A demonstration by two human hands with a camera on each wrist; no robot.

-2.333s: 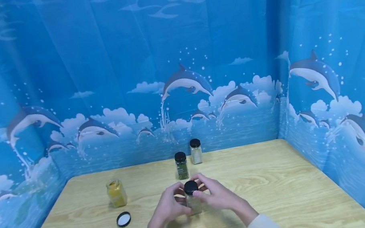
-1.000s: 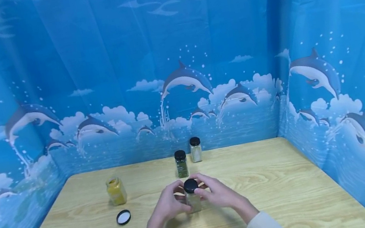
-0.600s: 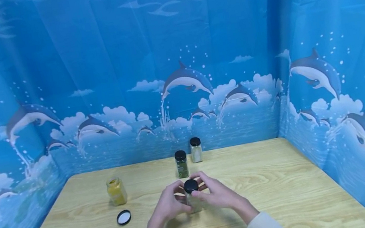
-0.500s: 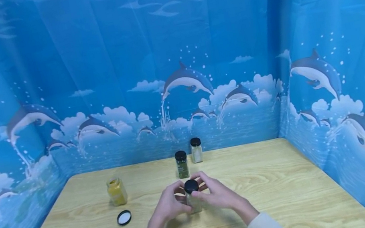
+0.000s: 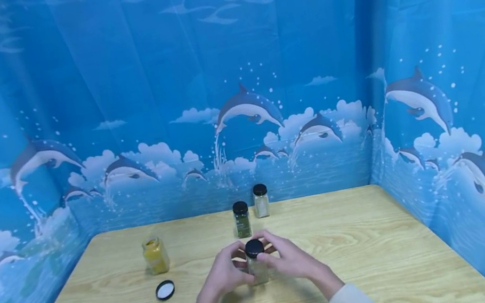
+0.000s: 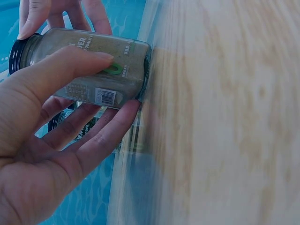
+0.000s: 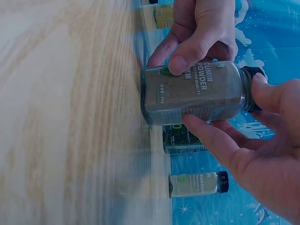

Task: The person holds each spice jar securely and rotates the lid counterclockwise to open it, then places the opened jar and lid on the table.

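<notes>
A cumin powder jar (image 5: 257, 270) is stood upright on the wooden table (image 5: 387, 256), near the middle of the front half, with its base in contact with the surface. The glass body is gripped by the left hand (image 5: 222, 278): in the left wrist view the thumb (image 6: 70, 65) is pressed against the labelled side and the remaining fingers are curled round the opposite side. The black cap (image 5: 253, 247) is pinched by the right hand (image 5: 291, 261); in the right wrist view the thumb tip is laid on the cap rim (image 7: 251, 89) and one finger is extended along the lower jar wall.

Behind the jar, just beyond the fingertips, a green-herb jar (image 5: 241, 219) is stood, and a pale-spice jar (image 5: 260, 201) is set further back, close to the table's far edge. To the left, well apart from the hands, an uncapped yellow-powder jar (image 5: 155, 255) is stood, with a loose lid (image 5: 164, 290) laid inner face up in front of it.

The table is bounded on the far, left and right sides by a blue dolphin-print curtain (image 5: 232, 93). Bare table surface is seen to the right of the hands up to the right edge, and between the hands and the loose lid.
</notes>
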